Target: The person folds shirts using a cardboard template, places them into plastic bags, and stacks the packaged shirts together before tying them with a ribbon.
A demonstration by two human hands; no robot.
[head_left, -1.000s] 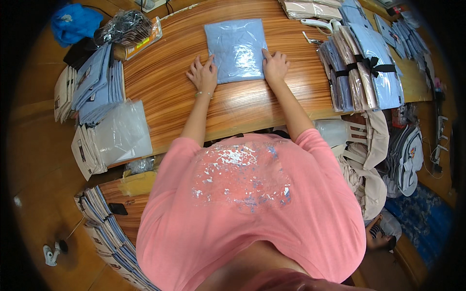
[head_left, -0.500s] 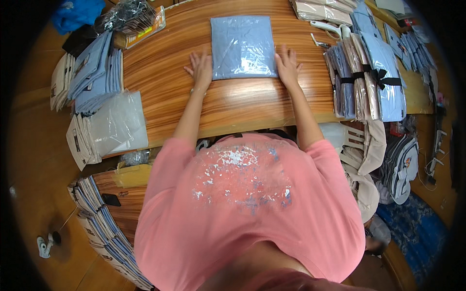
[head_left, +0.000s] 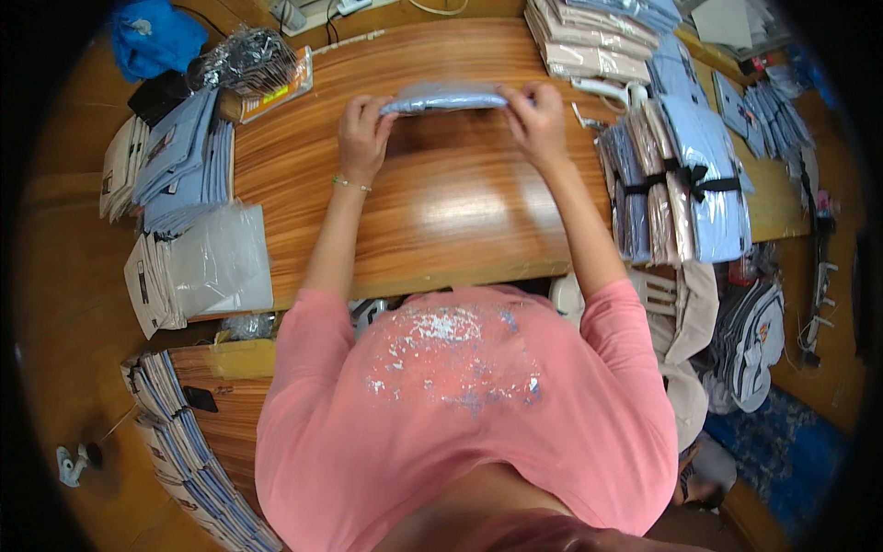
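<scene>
A folded light-blue garment in a clear plastic bag point(head_left: 446, 98) is held up nearly edge-on over the far middle of the table, so its flat faces are mostly hidden. My left hand point(head_left: 366, 138) pinches its left end, and my right hand point(head_left: 535, 124) grips the right end. A shadow falls on the wood-grain table point(head_left: 441, 175) just beneath the package.
At the right lie bagged blue and beige bundles tied with black ribbon point(head_left: 690, 179), with a white tape dispenser point(head_left: 602, 90) behind. Folded blue garments point(head_left: 179, 152) and clear plastic bags point(head_left: 225, 262) sit at the left. A phone point(head_left: 200, 398) rests lower left.
The blue package lay flat with my hands spread open beside it; now both hands have closed on its ends and tipped it up off the table.
</scene>
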